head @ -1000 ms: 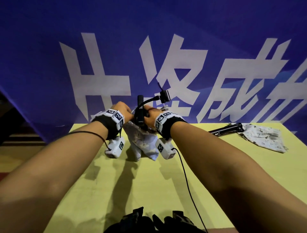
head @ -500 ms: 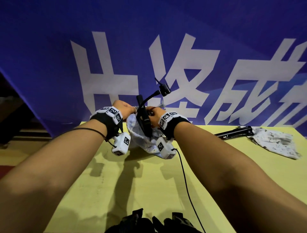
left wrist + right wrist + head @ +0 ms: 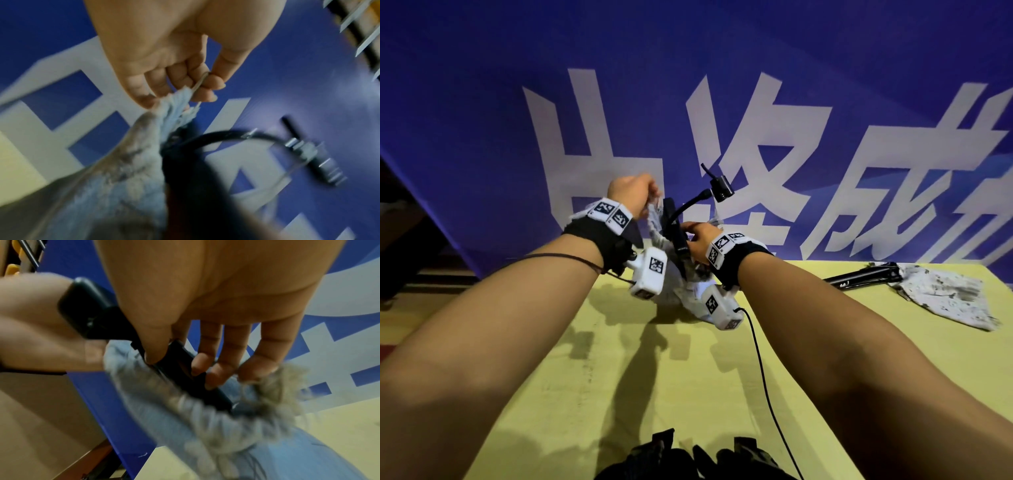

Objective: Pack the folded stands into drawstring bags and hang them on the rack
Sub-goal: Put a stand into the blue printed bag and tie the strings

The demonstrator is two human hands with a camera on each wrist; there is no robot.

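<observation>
The step in hand looks like cinching the drawstring bag (image 3: 681, 284) over the folded stand (image 3: 676, 229), held just above the far middle of the tabletop (image 3: 688, 394). The left hand (image 3: 631, 192) pinches the cord (image 3: 198, 82) at the gathered mouth; the right hand (image 3: 697, 238) has its grip curled round the stand and cloth. Next, I judge, pull the cord taut while pushing the protruding gooseneck (image 3: 690, 205) inside. A second stand (image 3: 863, 278) and bag (image 3: 945, 294) wait far right.

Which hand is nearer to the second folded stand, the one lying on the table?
The right hand. It holds the stand being bagged, on the side toward the folded stand lying at the table's far right. The left hand pinches the bag's drawstring, farther off.
</observation>
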